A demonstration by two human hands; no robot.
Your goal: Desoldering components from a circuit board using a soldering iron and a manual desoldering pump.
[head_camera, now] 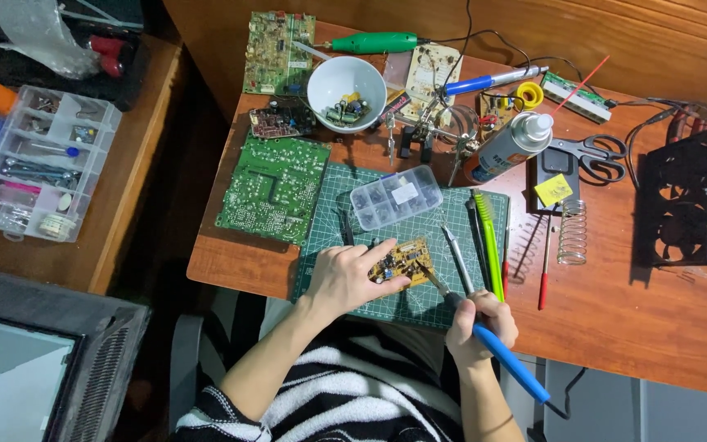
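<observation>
The left hand (341, 277) pins a small yellow circuit board (403, 262) on the green cutting mat (452, 214). The right hand (478, 325) has its grip clamped around a blue-handled soldering iron (507, 360), tip at the board's edge.

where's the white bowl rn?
Head view, top centre: the white bowl sits at the table's far edge, between a green circuit board and the helping-hands stand.
</observation>
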